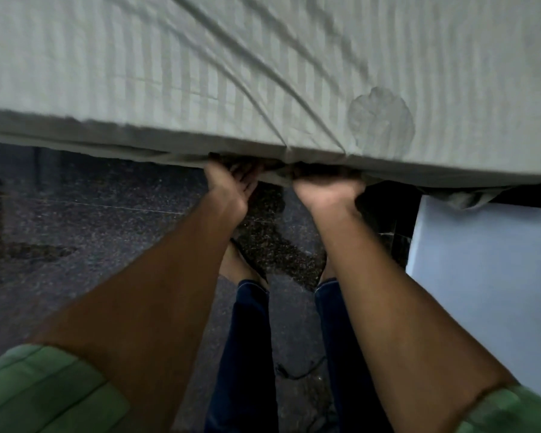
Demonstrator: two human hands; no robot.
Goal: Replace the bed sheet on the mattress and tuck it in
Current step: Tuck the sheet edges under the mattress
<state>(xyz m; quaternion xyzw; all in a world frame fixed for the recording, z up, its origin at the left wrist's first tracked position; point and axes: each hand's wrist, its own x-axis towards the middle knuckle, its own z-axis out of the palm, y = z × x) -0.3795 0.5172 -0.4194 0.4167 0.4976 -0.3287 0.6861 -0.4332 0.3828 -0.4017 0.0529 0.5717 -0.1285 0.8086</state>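
A person leans over the near edge of a mattress [75,132], both hands under its lip, apparently tucking the striped sheet [263,73] w/ creases fanning from that spot. Left hand [228,185] curls round bunched cloth; right hand [325,190] fingers hidden, grip can't be told. Dark floor [91,229] below.

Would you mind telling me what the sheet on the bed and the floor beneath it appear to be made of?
The sheet looks like thin woven cloth, probably cotton, pale grey-green with faint woven stripes and a matt finish; it creases into soft folds where the left hand and right hand grip its edge. The floor looks like polished speckled stone, perhaps granite, dark with a slight sheen and thin joint lines.
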